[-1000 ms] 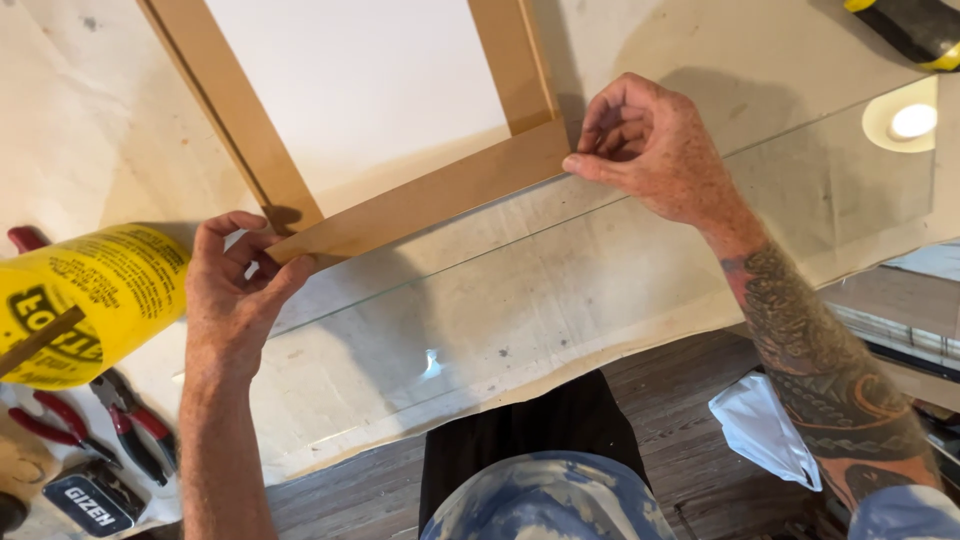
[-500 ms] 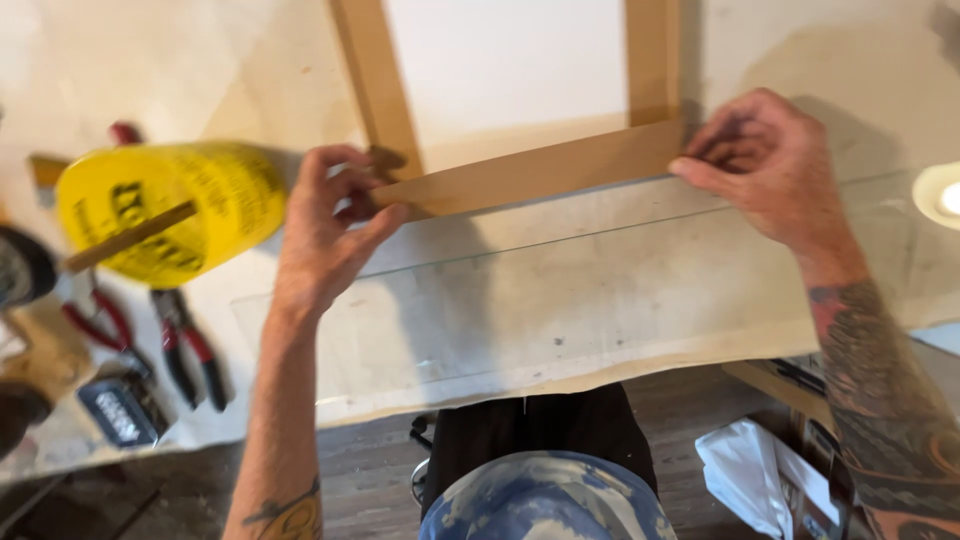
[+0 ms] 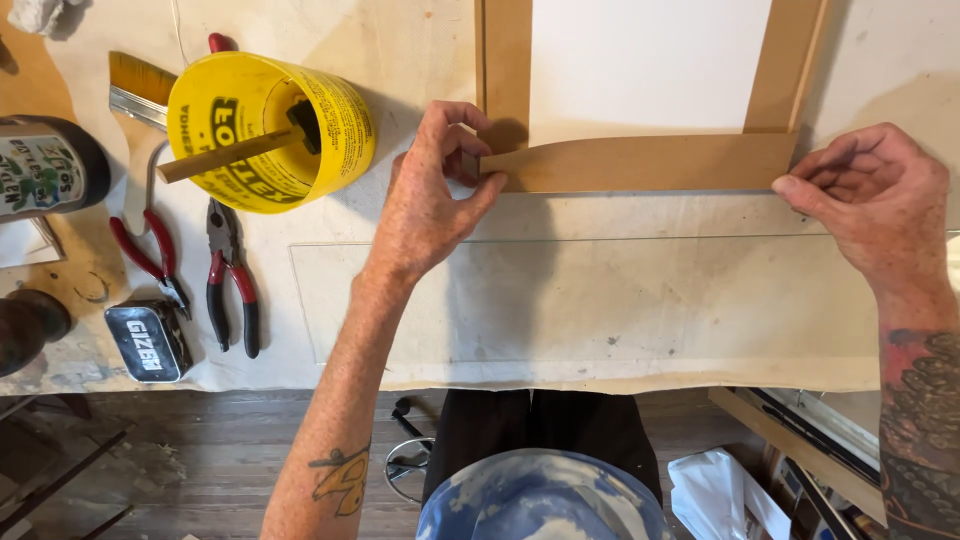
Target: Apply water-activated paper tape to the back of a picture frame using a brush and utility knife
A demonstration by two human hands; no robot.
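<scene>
Nearest to us, below both hands, a clear glass sheet point(image 3: 600, 300) lies flat on the cloth-covered tabletop point(image 3: 420, 60), its near edge close to the tabletop's front edge. Just beyond it, our left hand point(image 3: 430, 205) pinches the left end of a brown paper strip point(image 3: 650, 163) between thumb and fingertips, while our right hand point(image 3: 880, 205) grips the strip's right end with the fingers curled over it. The strip runs flat between the two hands, laid across the near rail of a wooden frame point(image 3: 505, 70) whose side rails extend away from us around a white panel point(image 3: 640, 65).

To the left of the left hand, two red-handled pliers point(image 3: 230, 275) and a small black tin point(image 3: 148, 340) lie near the front edge. Farther off on that side, a yellow tub point(image 3: 270, 130) lies on its side with a wooden stick point(image 3: 215, 158) poking out, and a flat paintbrush point(image 3: 140, 85) lies beyond it.
</scene>
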